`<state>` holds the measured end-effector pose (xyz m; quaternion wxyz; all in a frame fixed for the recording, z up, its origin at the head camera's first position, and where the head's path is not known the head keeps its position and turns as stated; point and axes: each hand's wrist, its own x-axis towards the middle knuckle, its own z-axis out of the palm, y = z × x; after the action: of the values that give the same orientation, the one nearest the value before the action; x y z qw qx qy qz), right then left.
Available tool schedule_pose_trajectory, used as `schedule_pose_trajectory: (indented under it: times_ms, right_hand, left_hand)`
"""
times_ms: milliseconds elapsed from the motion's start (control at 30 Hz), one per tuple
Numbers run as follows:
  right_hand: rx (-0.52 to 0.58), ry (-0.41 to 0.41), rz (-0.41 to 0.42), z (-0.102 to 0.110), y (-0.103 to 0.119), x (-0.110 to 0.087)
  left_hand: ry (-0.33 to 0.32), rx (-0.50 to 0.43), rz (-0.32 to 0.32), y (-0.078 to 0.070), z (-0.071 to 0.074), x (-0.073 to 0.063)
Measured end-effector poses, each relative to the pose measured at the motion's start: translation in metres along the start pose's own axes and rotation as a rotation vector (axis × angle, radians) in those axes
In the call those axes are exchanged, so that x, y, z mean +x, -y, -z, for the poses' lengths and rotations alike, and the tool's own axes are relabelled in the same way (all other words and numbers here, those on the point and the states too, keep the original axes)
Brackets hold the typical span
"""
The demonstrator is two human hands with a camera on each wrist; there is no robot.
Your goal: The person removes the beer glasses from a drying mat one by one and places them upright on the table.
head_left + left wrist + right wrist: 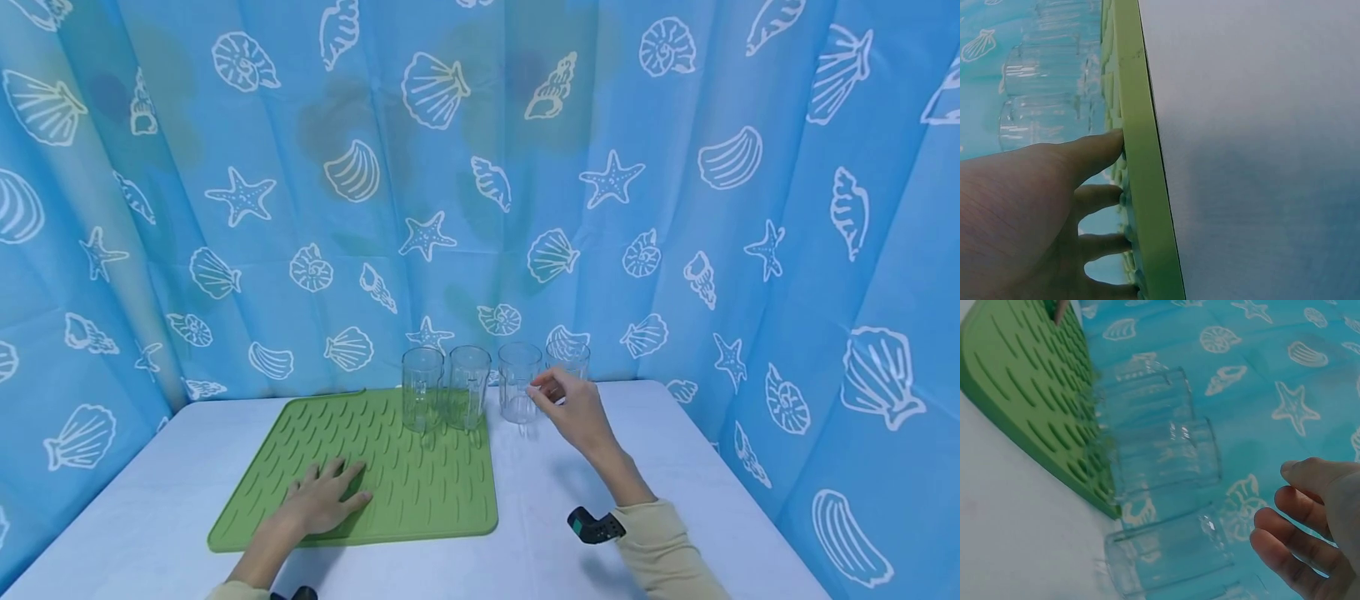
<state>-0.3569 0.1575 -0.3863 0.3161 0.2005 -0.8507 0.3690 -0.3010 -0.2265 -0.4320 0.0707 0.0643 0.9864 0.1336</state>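
My left hand rests on the front part of a green ridged mat, fingers spread; the left wrist view shows the thumb and fingertips touching the mat along its edge. Two tall clear drinking glasses stand side by side at the mat's back right corner. To their right, a third glass stands on the white table, and another is partly hidden behind my right hand. That hand is raised near these two, fingers loosely bent and holding nothing; in the right wrist view its fingertips are apart from the nearest glass.
The white tabletop extends in front of and to the right of the mat. A blue curtain with white shell and starfish prints hangs right behind the glasses and along both sides. A black wrist device sits at the right sleeve.
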Motion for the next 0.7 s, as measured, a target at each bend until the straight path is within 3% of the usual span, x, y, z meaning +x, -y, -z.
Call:
schedule_pose_trajectory:
  times_ms: [700]
  right_hand:
    - [0.09, 0.22, -0.044, -0.037, 0.009, -0.016]
  left_hand:
    - [-0.007, 0.017, -0.002, -0.003, 0.001, -0.002]
